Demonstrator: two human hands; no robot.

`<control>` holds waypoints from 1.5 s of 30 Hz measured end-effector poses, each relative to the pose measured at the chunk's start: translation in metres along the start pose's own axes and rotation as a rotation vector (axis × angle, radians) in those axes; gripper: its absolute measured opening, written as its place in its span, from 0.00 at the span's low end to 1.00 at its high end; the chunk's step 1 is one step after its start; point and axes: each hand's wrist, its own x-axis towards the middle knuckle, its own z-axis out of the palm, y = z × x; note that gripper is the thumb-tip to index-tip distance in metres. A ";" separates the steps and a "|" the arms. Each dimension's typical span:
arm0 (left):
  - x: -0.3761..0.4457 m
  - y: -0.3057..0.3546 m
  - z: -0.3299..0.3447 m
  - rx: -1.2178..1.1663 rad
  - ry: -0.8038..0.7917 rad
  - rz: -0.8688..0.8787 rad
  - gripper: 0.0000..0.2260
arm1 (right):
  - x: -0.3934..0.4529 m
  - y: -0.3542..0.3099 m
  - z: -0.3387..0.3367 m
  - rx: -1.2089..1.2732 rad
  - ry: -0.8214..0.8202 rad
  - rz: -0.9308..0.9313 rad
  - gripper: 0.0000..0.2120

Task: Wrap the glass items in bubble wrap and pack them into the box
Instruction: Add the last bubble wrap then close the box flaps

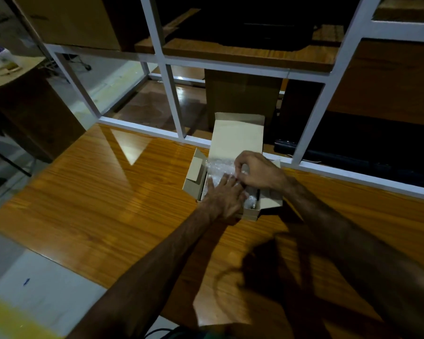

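A small open cardboard box (193,172) sits on the wooden table near its far edge, with its lid (238,135) standing upright behind it. Bubble wrap (219,167) fills the inside; whatever glass it covers is hidden. My left hand (224,196) lies flat with fingers spread, pressing on the wrap inside the box. My right hand (257,171) hovers over the box's right half and pinches the wrap between thumb and fingers. A dark gap shows near the box's front right corner.
The glossy wooden table (108,204) stretches to the left and front of the box. A white metal frame with glass panes (171,101) runs right behind the box. Beyond it stand a brown carton (242,94) and wooden shelves.
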 end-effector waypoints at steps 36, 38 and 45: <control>-0.006 -0.015 -0.007 0.024 -0.033 -0.124 0.32 | -0.028 0.008 0.052 -0.430 -0.164 0.130 0.33; -0.006 -0.015 -0.010 0.002 -0.066 -0.125 0.32 | -0.030 0.004 0.050 -0.409 -0.168 0.142 0.33; -0.003 -0.024 -0.011 0.130 -0.145 -0.091 0.41 | -0.026 -0.014 0.071 -0.311 0.017 0.179 0.31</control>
